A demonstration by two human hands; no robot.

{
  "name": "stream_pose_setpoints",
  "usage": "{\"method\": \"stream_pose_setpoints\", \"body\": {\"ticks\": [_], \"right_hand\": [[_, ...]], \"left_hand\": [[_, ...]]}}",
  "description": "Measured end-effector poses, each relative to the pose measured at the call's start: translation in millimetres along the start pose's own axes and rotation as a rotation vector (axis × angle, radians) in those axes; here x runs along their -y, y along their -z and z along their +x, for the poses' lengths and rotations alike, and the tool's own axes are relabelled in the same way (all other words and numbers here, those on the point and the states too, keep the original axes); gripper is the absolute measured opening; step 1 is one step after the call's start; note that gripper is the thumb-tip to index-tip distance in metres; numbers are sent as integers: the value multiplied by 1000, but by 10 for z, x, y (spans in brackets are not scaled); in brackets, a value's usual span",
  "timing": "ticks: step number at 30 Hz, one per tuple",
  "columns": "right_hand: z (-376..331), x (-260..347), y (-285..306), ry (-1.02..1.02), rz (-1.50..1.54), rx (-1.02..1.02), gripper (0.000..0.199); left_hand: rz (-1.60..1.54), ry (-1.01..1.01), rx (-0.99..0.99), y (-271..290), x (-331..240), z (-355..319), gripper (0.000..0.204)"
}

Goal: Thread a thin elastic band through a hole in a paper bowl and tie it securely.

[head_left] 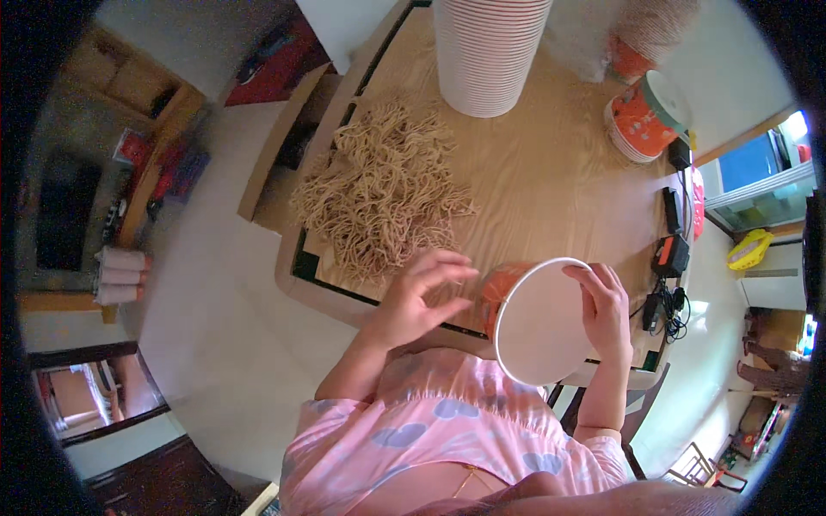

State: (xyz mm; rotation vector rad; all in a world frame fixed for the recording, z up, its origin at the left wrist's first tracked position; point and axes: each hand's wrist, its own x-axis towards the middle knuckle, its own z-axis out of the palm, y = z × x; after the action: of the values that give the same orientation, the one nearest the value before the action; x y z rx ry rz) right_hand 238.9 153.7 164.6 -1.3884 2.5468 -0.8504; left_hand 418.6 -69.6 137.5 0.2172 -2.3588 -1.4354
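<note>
My right hand (607,308) grips the rim of an orange paper tub (540,331), fingers and thumb pinching its edge. The tub is tilted so that its plain white inside faces me, and orange print shows on its left side. Just left of it, my left hand (422,297) is open, fingers apart, holding nothing and not touching the tub. Beyond that hand, a tangled heap of beige cords (387,189) lies on the left part of the wooden table (551,181).
A tall stack of white paper tubs (490,60) stands at the table's far side. Orange tubs (645,120) sit at the far right. Black adapters (669,256) and coiled cables (671,310) lie along the right edge. An open cardboard box (284,150) is beside the table's left edge.
</note>
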Motion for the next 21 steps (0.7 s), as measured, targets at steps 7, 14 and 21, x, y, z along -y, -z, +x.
{"method": "stream_pose_setpoints", "body": {"ticks": [7,14,21], "right_hand": [[34,58,-84,117,0,78,40],[123,74,-102,150,-73,131,41],[341,88,-119,211,-97,191,33]], "left_hand": [[-44,-55,-41,-271,101,-39,15],[-125,216,8,-195,184,-48,9],[-721,403,-248,40,322,-67,19]]}}
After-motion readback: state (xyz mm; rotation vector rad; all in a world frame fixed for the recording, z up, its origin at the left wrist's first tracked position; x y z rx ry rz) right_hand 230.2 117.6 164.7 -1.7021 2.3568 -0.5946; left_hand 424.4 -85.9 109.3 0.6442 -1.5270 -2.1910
